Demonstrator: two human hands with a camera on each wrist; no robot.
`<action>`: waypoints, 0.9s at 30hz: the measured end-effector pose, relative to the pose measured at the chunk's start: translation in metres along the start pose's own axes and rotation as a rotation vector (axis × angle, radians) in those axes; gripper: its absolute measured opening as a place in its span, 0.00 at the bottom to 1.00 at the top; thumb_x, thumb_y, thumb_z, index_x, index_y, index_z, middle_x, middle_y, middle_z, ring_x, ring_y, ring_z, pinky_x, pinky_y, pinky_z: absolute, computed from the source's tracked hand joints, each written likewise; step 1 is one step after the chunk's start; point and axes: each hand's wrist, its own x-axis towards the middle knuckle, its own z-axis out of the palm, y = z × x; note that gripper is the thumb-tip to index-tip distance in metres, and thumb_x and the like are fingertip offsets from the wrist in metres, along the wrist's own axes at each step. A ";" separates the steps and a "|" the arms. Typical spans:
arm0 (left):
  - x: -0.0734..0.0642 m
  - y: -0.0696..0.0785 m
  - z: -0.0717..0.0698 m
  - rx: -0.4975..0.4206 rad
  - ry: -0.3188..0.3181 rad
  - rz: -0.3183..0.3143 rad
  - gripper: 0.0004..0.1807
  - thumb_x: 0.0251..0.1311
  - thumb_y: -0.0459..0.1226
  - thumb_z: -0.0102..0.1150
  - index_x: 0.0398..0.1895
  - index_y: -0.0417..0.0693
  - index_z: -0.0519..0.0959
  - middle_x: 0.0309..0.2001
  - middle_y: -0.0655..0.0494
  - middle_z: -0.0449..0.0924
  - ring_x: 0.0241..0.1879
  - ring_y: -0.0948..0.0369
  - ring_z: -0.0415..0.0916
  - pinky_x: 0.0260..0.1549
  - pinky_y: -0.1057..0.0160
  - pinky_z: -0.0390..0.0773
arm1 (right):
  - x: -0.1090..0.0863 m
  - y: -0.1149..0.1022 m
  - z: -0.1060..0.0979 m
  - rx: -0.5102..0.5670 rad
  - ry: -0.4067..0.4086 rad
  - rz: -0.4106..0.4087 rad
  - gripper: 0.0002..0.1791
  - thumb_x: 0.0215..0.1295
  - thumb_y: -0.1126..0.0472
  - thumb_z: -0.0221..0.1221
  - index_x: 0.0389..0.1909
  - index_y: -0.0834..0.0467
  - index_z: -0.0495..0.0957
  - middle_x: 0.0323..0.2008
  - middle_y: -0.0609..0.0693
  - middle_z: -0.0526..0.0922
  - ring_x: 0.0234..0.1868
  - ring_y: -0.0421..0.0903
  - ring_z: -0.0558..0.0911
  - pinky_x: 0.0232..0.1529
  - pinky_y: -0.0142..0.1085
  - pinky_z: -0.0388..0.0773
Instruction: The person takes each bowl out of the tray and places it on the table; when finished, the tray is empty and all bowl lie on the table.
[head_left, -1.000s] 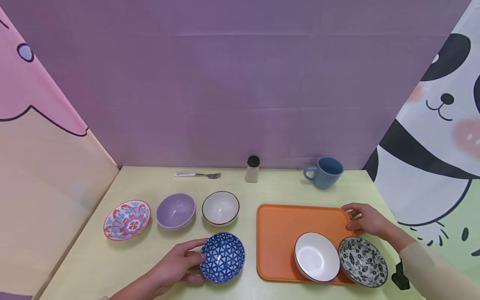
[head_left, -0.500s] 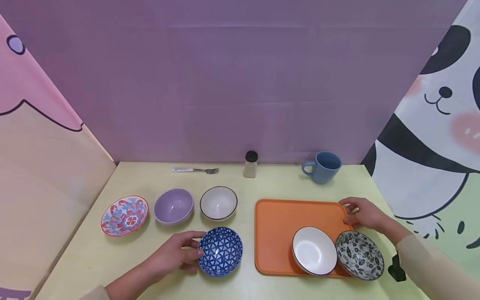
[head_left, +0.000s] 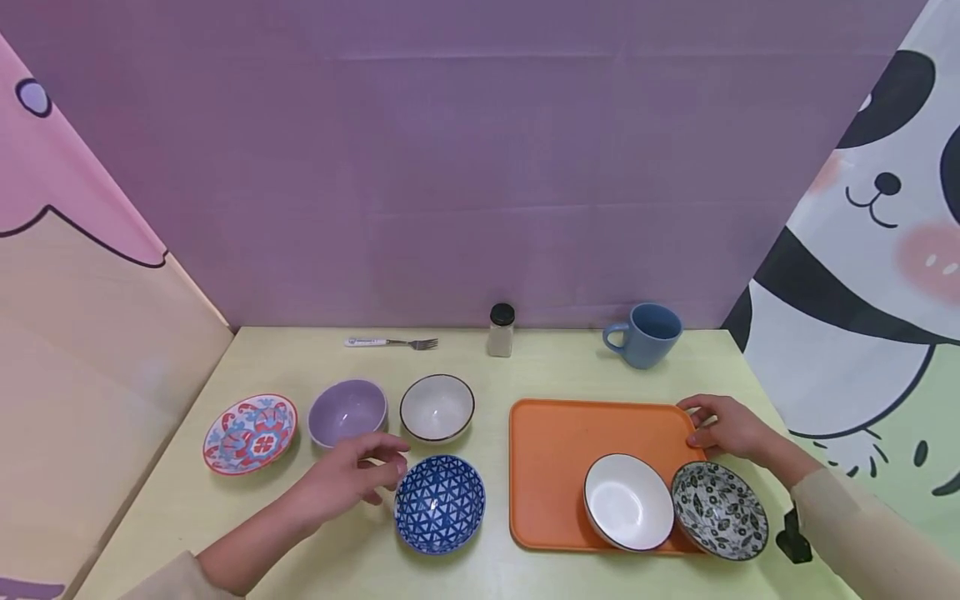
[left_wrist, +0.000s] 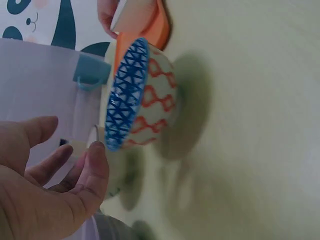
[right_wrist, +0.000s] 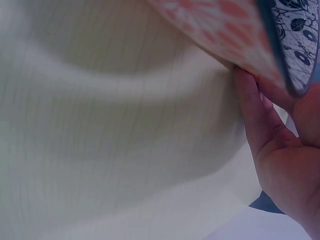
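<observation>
My left hand [head_left: 352,477] hovers beside the left rim of a blue-and-white triangle-patterned bowl [head_left: 440,505], fingers loosely bent and holding nothing. In the left wrist view, a gap shows between its fingertips and the bowl, whose outside has a red wavy pattern [left_wrist: 157,97]. At the right, my right hand [head_left: 723,429] grips the right edge of an orange tray [head_left: 555,475] near its far corner. A white bowl [head_left: 628,502] stands on the tray. Beside it, a black-and-white leaf-patterned bowl [head_left: 720,510] overlaps the tray's near right corner, close to the right hand.
A red-and-blue patterned dish [head_left: 251,434], a purple bowl [head_left: 348,412] and a dark-rimmed white bowl [head_left: 437,407] stand in a row at the left. Along the back are a fork [head_left: 390,342], a black-capped shaker [head_left: 501,331] and a blue mug [head_left: 649,336]. Walls enclose the table.
My left hand has let go of the blue bowl and drawn slightly up and left from its rim. The bowl stays in place, and my right hand keeps its place at the tray.
</observation>
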 end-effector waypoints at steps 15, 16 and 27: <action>0.042 0.041 0.051 -0.088 -0.134 0.043 0.32 0.66 0.38 0.66 0.73 0.44 0.70 0.56 0.40 0.80 0.49 0.51 0.85 0.47 0.47 0.88 | -0.001 -0.001 0.001 -0.011 0.010 -0.008 0.32 0.64 0.71 0.66 0.68 0.67 0.69 0.48 0.63 0.75 0.39 0.51 0.81 0.39 0.45 0.90; 0.045 0.043 0.055 -0.095 -0.145 0.040 0.33 0.66 0.38 0.66 0.73 0.44 0.70 0.56 0.40 0.80 0.49 0.51 0.85 0.47 0.47 0.88 | -0.001 -0.001 0.001 -0.011 0.009 -0.009 0.32 0.64 0.71 0.66 0.68 0.67 0.69 0.48 0.63 0.75 0.39 0.51 0.82 0.39 0.45 0.90; 0.075 0.055 0.103 -0.161 -0.246 0.004 0.34 0.64 0.39 0.68 0.73 0.50 0.70 0.56 0.44 0.78 0.50 0.50 0.84 0.48 0.47 0.87 | 0.003 0.000 0.000 -0.016 -0.004 0.000 0.32 0.63 0.71 0.66 0.67 0.66 0.69 0.48 0.63 0.75 0.39 0.51 0.82 0.39 0.45 0.90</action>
